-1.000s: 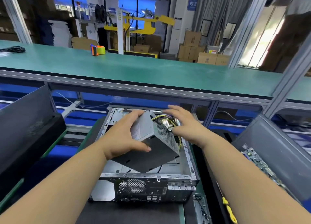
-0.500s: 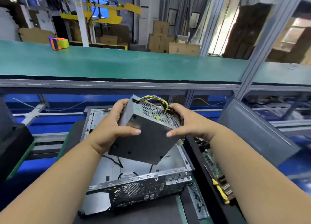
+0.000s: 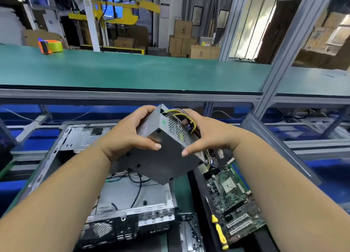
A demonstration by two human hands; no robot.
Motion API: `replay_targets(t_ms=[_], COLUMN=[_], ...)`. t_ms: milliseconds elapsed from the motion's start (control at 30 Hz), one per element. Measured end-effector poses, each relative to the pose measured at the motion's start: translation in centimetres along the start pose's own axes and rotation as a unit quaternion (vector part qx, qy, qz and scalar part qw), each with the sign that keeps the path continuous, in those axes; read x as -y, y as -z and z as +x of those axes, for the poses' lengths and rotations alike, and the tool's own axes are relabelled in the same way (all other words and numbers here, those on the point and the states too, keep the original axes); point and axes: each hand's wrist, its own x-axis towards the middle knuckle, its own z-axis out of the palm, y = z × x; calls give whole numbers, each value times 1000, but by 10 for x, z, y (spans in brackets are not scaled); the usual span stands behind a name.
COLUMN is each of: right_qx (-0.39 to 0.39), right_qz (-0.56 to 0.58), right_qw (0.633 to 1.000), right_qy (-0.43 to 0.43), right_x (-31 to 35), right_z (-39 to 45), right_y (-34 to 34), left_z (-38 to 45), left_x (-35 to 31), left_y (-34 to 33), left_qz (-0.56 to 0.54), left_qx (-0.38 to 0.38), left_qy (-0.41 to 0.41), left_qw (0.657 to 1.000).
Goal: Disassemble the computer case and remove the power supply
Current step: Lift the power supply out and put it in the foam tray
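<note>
At about eight o'clock in the view lay the computer case (image 3: 79,157), opened, its side panel off and its metal floor bare apart from a few loose black cables (image 3: 137,185); the rear panel with its fan grille faced the camera at the bottom edge. Judging from that, the disassembly was largely done. The left hand (image 3: 126,138) gripped the power supply (image 3: 161,153) at its left face, fingers curled over the top edge and thumb pressed on the dark underside. The unit was held tilted, one corner down, clear of the case and above its right rim, near the centre of the view. The right hand (image 3: 204,136) clasped the meshed end, fingers wrapped round the yellow and black wire bundle (image 3: 183,117), thumb on the dark face. Whether any lead still ran back into the case could not be told; the wires hung at the unit's right. At four o'clock a motherboard (image 3: 233,198) lay in a dark tray, a yellow-handled screwdriver (image 3: 218,231) just beside it. What seemed left was to set the supply down somewhere.
</note>
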Motion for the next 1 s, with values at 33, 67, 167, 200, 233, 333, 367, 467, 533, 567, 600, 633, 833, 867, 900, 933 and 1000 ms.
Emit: replay_targets(t_ms=[33,67,167,200,233,333,367,467,533,567,600,633,833,867,900,933,1000], right_qx=[-6,-13,-28,-34,-40,-70,-84,-140,-183,-201,-214,-223,-231,-220,-205,-189,-164], right_qz=[6,10,-12,-20,-24,-26,-28,-57,-76,-78,-77,-73,-1,2,-1,-7,-7], right_qw=[1000,1000,999,999,998,997,996,989,979,974,967,959,895,895,896,898,900], right_qy=[10,18,27,32,35,22,17,-3,-38,-70,-111,-159,-381,-389,-394,-397,-405], right_x=[-5,-10,-21,-25,-29,-48,-55,-76,-88,-94,-100,-105,-118,-119,-120,-122,-125], right_z=[-1,-3,-7,-8,-9,-11,-12,-8,-2,1,5,9,45,52,58,64,77], right_y=[7,15,41,49,55,60,58,44,31,25,19,12,-27,-35,-42,-51,-68], left_z=[8,15,35,41,48,65,69,80,82,81,79,76,53,49,45,40,30], left_x=[-4,-7,-16,-18,-19,-12,-8,7,16,20,25,29,41,43,44,45,48], left_y=[-3,-7,-23,-29,-35,-50,-53,-58,-60,-61,-62,-63,-66,-64,-61,-58,-50], left_qz=[-1,-11,-46,-49,-52,-66,-63,-20,38,78,116,147,248,245,239,235,235], left_qx=[-3,-8,-13,-14,-17,-22,-19,-17,-51,-82,-111,-128,-114,-119,-126,-135,-152], left_qy=[1,2,2,2,2,20,29,64,91,101,108,111,117,116,115,114,113], left_qw=[1000,1000,999,999,999,997,997,998,994,988,981,974,955,955,956,956,953])
